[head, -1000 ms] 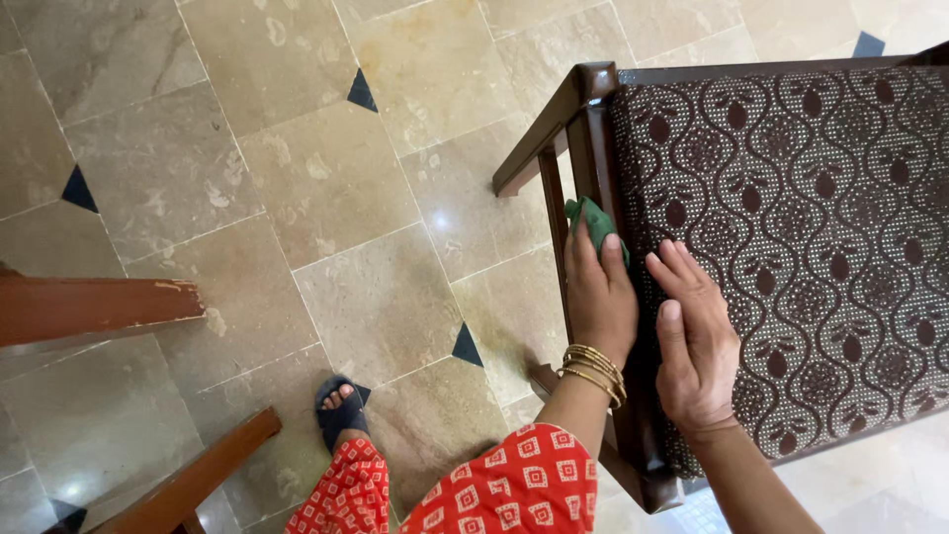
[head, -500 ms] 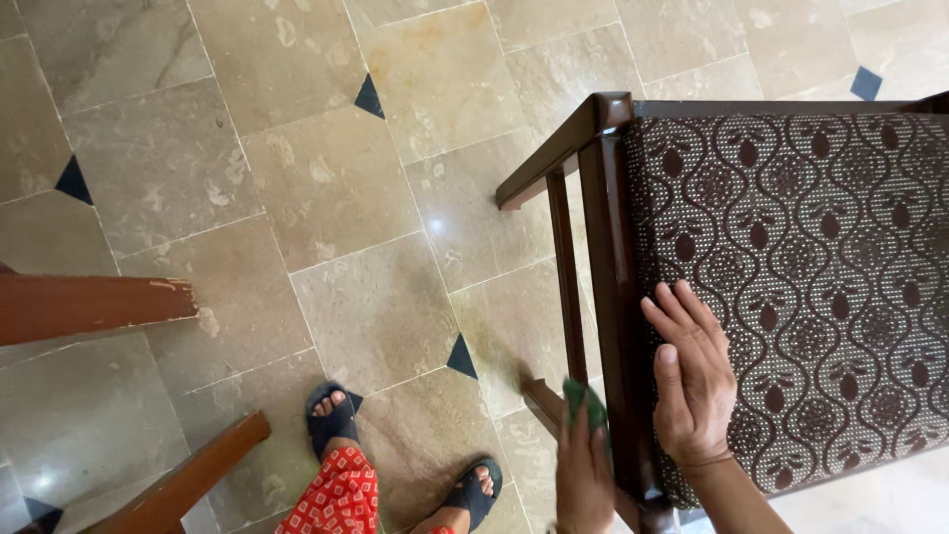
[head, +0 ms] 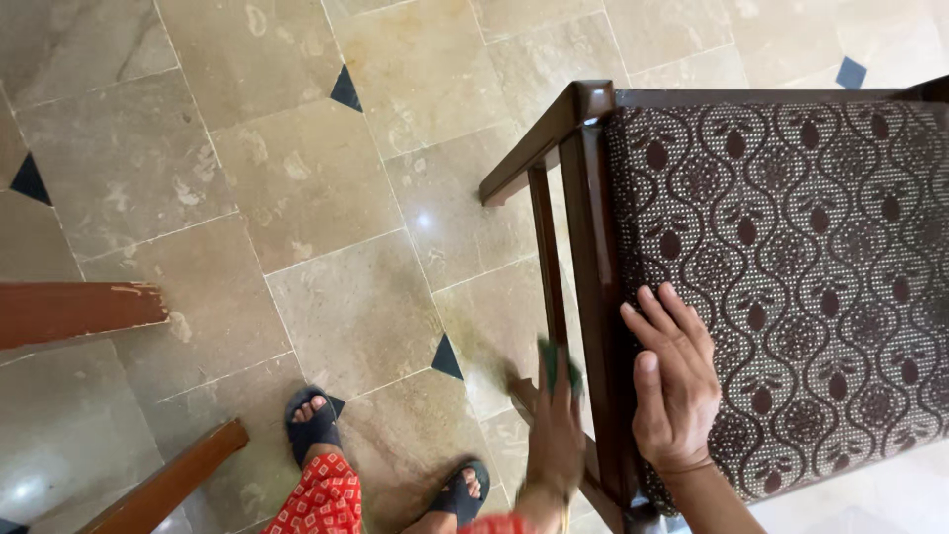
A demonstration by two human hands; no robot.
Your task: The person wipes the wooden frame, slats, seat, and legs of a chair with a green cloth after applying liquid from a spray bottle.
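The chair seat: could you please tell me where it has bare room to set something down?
The seat is bare from the right hand out to its far and right edges. Its near left edge is crowded: the right hand rests there, and the left hand holds a green cloth at the frame beside it.

right hand (head: 675,381) on seat cushion (head: 791,257) | left hand (head: 554,435) with cloth (head: 557,364) left of it, against chair frame (head: 593,297)

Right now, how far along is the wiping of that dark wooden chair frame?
Done: cannot tell; no wiped patch stands out on the dark wooden chair frame. In hand: the left hand, blurred, presses a green cloth against the lower side rail, while the right hand rests flat on the brown patterned seat cushion. Left: the top corner and far rail have no cloth on them.
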